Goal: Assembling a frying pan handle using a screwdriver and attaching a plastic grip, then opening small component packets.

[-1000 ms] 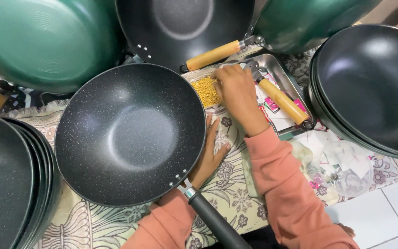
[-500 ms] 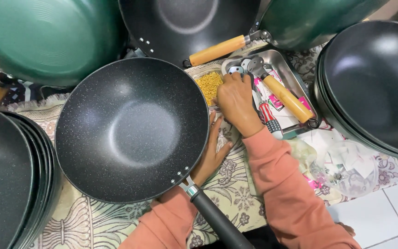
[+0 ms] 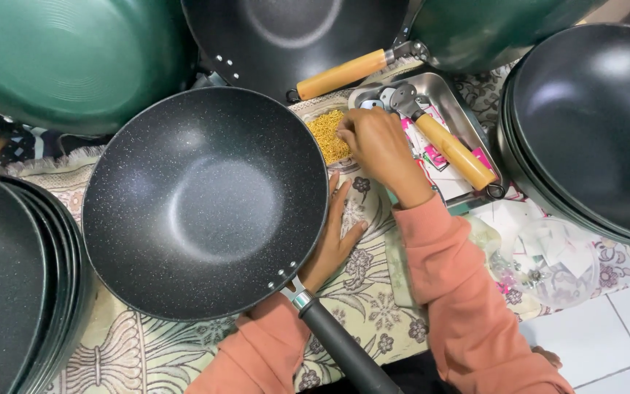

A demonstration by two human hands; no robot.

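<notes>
A speckled black wok (image 3: 205, 204) with a black handle (image 3: 344, 350) lies in front of me on a patterned cloth. My left hand (image 3: 333, 237) rests flat under its right rim, fingers spread against the pan. My right hand (image 3: 377, 142) reaches over a pile of small gold screws (image 3: 326, 135) at the edge of a metal tray (image 3: 468, 109), fingertips pinched at the pile. I cannot tell whether it holds a screw. A loose wooden handle (image 3: 450, 149) with a metal bracket lies in the tray beside that hand.
Green-backed woks (image 3: 67, 58) lean at the back left and back right. A black wok with a wooden handle (image 3: 340, 73) stands behind. Stacks of black woks sit at the left (image 3: 9, 292) and right (image 3: 592, 124). Clear plastic bags (image 3: 555, 263) lie by white floor tiles.
My right hand has drawn left from the tray onto the pile of gold screws. My left hand has stayed under the wok's rim; the wok has barely moved.
</notes>
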